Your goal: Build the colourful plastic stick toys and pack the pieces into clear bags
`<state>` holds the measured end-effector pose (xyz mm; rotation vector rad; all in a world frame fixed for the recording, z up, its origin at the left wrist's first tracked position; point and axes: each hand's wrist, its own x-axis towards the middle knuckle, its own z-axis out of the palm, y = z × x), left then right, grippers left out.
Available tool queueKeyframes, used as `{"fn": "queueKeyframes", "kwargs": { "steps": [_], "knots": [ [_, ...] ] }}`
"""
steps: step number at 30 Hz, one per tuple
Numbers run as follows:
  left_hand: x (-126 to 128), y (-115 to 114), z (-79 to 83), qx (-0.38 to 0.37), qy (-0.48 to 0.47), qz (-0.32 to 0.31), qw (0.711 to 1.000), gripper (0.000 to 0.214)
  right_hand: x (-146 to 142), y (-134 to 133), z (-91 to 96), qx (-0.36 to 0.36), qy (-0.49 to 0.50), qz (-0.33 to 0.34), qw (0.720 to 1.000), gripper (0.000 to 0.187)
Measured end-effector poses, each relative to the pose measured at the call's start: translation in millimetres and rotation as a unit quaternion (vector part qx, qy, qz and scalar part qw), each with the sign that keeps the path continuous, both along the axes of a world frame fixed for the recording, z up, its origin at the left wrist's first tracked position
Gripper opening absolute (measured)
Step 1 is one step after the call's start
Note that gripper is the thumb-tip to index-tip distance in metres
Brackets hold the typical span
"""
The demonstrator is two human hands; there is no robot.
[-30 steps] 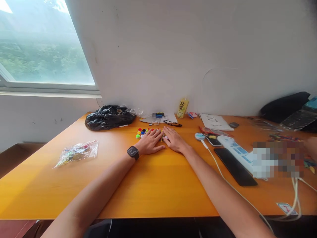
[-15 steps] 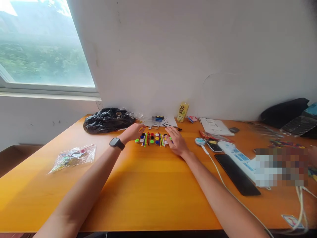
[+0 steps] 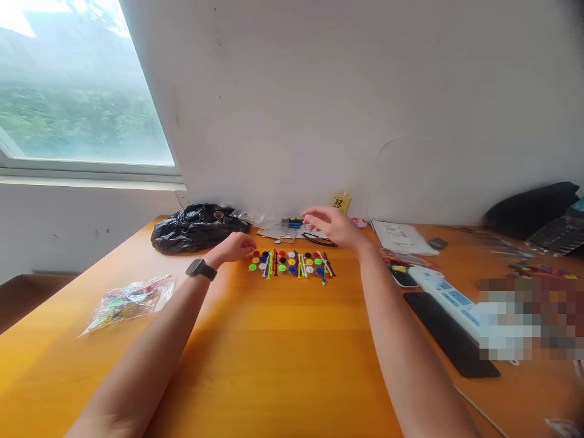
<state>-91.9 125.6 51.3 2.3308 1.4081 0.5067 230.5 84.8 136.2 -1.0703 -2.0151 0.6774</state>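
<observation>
While flat, sticks (image 3: pixel 297 264) lengthwise toward wall (image 3: pixel 319 91).

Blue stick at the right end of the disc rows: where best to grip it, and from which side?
Pinch the blue stick at its near end, from above. It lies flat on the table, and that end pokes out past the discs, so fingertips would likely fit either side without disturbing them. The right hand hovers closest.

Left grip (image 3: pixel 235 247) low; right grip (image 3: pixel 331 225) raised, spread wide.
</observation>
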Motion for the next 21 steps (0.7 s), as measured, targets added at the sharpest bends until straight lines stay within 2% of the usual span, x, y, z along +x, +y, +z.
{"fn": "queueKeyframes", "kwargs": {
  "steps": [2, 7, 11, 13, 16, 18, 21],
  "knots": [
    [-2, 0, 0.6, 0.007, -0.006, 0.012, 1.000, 0.039, 10, 0, 6.5, -0.023, -0.003, -0.002, 1.000, 0.035],
    [5, -3, -4.8, -0.014, -0.001, -0.010, 1.000, 0.039, 28, -3, 5.1, -0.052, -0.105, -0.023, 0.993, 0.033],
    [8, -1, -11.2, -0.009, -0.005, -0.005, 1.000, 0.035, 27, -4, 3.4, -0.055, -0.137, -0.030, 0.989, 0.032],
    [5, 0, -9.1, 0.003, -0.012, 0.005, 1.000, 0.035, 21, -2, -1.1, -0.043, -0.145, -0.023, 0.988, 0.030],
    [4, -3, 5.7, 0.026, -0.026, 0.012, 0.999, 0.034, 6, 10, -19.3, -0.009, -0.125, -0.011, 0.992, 0.024],
    [13, -13, 20.6, 0.034, -0.042, -0.012, 0.998, 0.032, -5, 21, -38.3, 0.010, -0.095, -0.009, 0.995, 0.023],
    [45, -36, 37.4, -0.015, -0.058, -0.132, 0.989, 0.028, -22, 36, -68.8, 0.027, -0.077, -0.014, 0.997, 0.020]
  ]
}}
